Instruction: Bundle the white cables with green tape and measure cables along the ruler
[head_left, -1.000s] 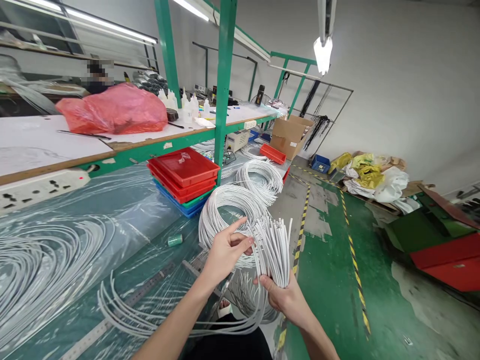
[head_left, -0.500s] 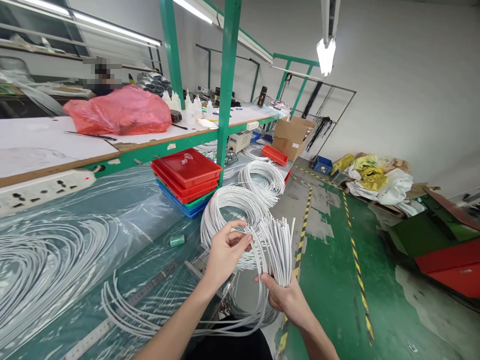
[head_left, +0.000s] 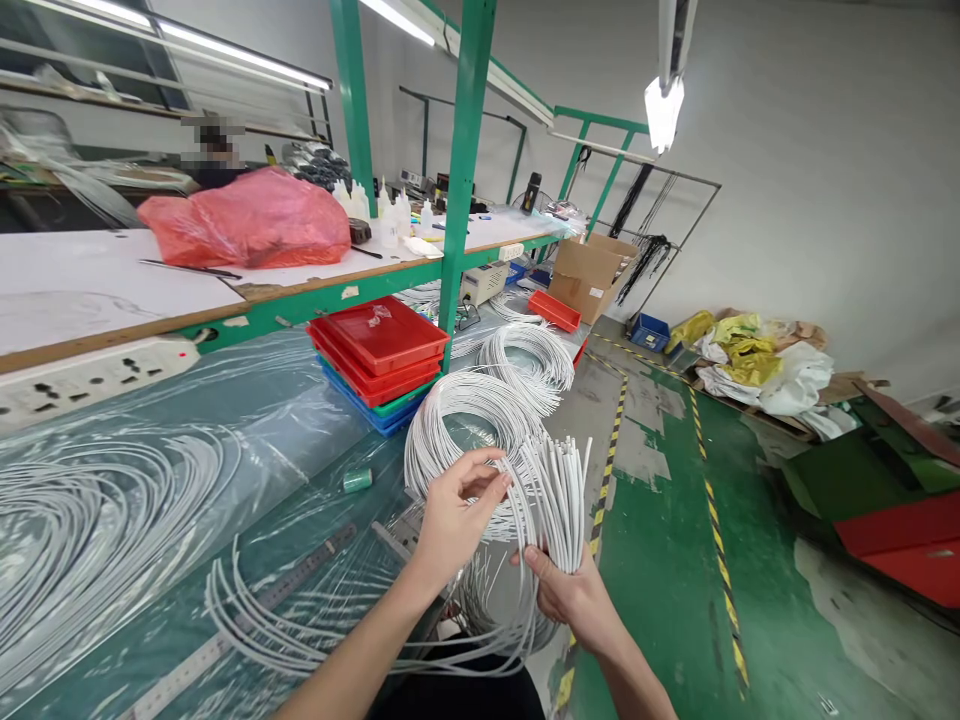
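My right hand (head_left: 570, 592) grips a bundle of white cable ends (head_left: 559, 500) that fan upward from its fist. The same cables loop down and left across the green bench mat (head_left: 247, 610). My left hand (head_left: 454, 510) reaches into the bundle from the left, its fingers curled and pinching at the cable ends near the top. Just behind my hands a coil of white cable (head_left: 469, 415) lies on the bench, and a second coil (head_left: 525, 350) sits farther back.
A stack of red, green and blue trays (head_left: 375, 355) stands by a green post (head_left: 461, 170). Loose cables under clear plastic (head_left: 97, 500) fill the left. A steel ruler (head_left: 247, 620) and a green tape roll (head_left: 358, 480) lie on the mat. A person sits behind a red bag (head_left: 251, 218).
My left index finger, stretched out a second ago, has curled in and now pinches at the cable ends. The right hand keeps its grip; the view has drifted slightly.
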